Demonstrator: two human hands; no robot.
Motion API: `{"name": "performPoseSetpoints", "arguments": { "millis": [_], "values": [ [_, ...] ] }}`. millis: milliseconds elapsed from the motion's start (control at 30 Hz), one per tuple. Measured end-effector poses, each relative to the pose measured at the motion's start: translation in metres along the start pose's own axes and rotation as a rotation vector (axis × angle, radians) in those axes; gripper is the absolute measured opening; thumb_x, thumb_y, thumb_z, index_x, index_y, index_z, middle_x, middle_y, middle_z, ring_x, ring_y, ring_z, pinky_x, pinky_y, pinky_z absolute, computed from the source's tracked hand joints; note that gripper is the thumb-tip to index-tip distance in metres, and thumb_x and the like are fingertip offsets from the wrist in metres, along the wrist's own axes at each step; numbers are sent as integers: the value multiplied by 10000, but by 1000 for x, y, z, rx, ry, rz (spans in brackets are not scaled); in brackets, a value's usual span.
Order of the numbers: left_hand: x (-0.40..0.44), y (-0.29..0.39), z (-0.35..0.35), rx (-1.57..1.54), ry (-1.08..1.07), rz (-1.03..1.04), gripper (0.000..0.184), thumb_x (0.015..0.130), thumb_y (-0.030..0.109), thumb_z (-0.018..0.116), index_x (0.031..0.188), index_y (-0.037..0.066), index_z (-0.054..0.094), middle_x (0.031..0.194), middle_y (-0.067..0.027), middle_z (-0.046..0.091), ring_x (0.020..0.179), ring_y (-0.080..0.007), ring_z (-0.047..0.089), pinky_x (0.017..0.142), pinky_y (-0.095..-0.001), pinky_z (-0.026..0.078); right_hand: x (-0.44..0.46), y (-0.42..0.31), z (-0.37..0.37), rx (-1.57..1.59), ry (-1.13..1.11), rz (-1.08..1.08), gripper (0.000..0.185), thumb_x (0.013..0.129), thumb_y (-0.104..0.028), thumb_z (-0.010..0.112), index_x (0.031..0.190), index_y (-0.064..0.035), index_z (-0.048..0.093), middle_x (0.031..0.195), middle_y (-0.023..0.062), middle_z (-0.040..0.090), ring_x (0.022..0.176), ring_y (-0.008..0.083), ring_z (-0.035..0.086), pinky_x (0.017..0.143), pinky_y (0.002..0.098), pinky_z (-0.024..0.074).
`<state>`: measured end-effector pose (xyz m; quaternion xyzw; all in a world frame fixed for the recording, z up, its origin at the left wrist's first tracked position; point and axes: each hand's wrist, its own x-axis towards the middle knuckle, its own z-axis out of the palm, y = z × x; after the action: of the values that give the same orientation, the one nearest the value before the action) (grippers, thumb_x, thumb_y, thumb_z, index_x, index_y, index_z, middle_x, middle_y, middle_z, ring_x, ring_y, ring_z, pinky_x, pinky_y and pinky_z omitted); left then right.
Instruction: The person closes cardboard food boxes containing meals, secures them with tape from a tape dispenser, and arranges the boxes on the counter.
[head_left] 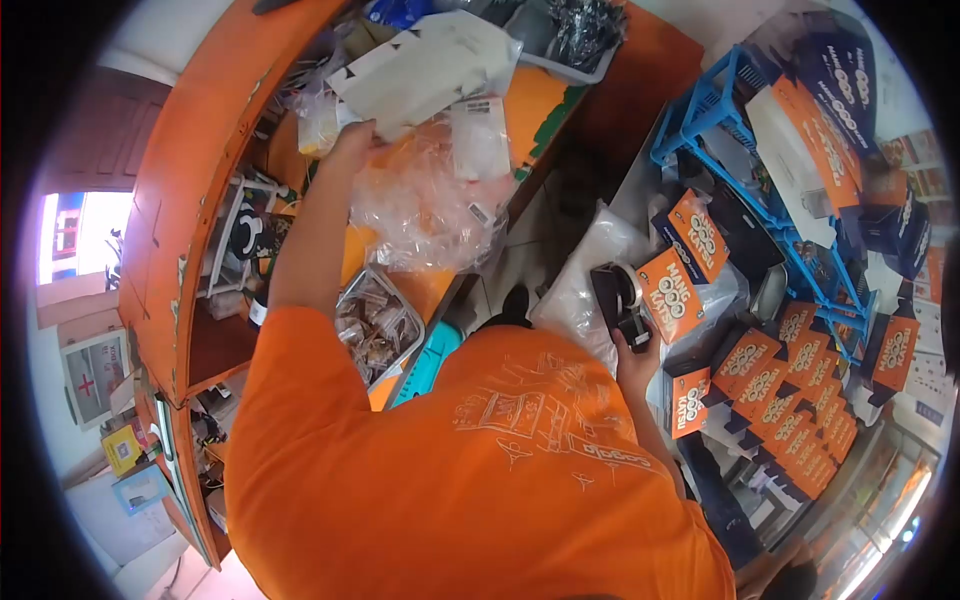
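The work in hand looks like packaging: the right hand [638,358] is closed around the near end of a black tape dispenser [607,290], while the left hand [348,148] meets the edge of a flat white carton [430,75]; whether it pinches it, I can't tell. Moving the dispenser would call for clearing the Mang Katsu box [672,300] just beside that grip. The left arm reaches far forward, the right sits lower, bent outward.

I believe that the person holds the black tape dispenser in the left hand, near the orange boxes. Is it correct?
Not the left hand: the head view shows the black tape dispenser in the right hand, near the orange boxes.
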<state>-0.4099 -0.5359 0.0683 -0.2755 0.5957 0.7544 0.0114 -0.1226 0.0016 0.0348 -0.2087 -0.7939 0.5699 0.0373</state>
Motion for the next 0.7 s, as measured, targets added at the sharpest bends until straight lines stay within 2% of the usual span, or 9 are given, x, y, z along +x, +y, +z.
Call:
{"name": "performPoseSetpoints", "arguments": {
  "millis": [100,200,233,300,367,500,567,633,700],
  "values": [
    [1,-37,-3,659,148,-174,354,943,311,624,1101,-2,578,1006,-140,636,854,-282,642,699,-409,544,2,-24,3,36,-99,39,577,787,-17,804,1281,37,511,1151,132,642,1033,177,631,886,299,510],
    [-93,-99,44,1180,264,670,306,902,311,624,961,10,632,1056,-206,641,988,-355,617,876,-483,464,8,-58,14,89,-194,81,582,789,18,785,1295,28,498,1114,117,642,1010,175,635,865,291,522],
    [-151,-86,73,975,-69,588,381,879,326,640,1135,44,635,1272,-227,584,1268,-388,488,1068,-523,348,12,-57,19,109,-203,59,590,786,23,786,1299,25,494,1078,101,643,991,173,639,867,292,523],
    [-197,-115,119,1242,-70,870,571,842,379,683,1322,95,561,1465,-208,437,1402,-431,326,1147,-590,229,23,-53,30,99,-194,-8,582,786,18,789,1292,18,502,1003,65,636,935,155,641,840,279,523],
    [-222,-146,139,1225,-224,913,667,827,412,691,1399,129,497,1559,-176,307,1455,-448,212,1164,-644,126,33,-65,38,14,-223,-5,568,790,11,790,1284,17,509,1002,61,634,927,145,636,821,272,520],
    [-193,-163,113,1377,-300,897,676,794,398,726,1382,136,520,1532,-153,349,1437,-418,267,1150,-621,201,43,-83,52,-4,-224,-41,534,793,-26,807,1254,16,540,994,64,649,885,117,623,764,252,509],
    [-170,-159,85,1607,-90,739,589,788,308,730,1328,151,556,1491,-135,387,1371,-401,351,1099,-587,313,46,-88,55,47,-215,-60,537,790,-35,814,1252,15,545,995,69,655,878,115,624,761,251,509],
    [-125,-188,49,1586,5,1023,455,784,230,720,1216,152,599,1458,-118,411,1284,-376,426,1022,-550,395,44,-89,57,34,-213,-65,541,785,-45,823,1249,22,552,1013,90,665,874,122,628,767,258,511],
    [-113,-131,25,1592,-41,628,392,808,214,687,1178,148,574,1427,-114,428,1240,-372,456,982,-530,417,41,-105,63,-82,-245,-48,550,778,-50,830,1250,20,555,1014,91,668,869,128,632,764,260,512]
  ]
}}
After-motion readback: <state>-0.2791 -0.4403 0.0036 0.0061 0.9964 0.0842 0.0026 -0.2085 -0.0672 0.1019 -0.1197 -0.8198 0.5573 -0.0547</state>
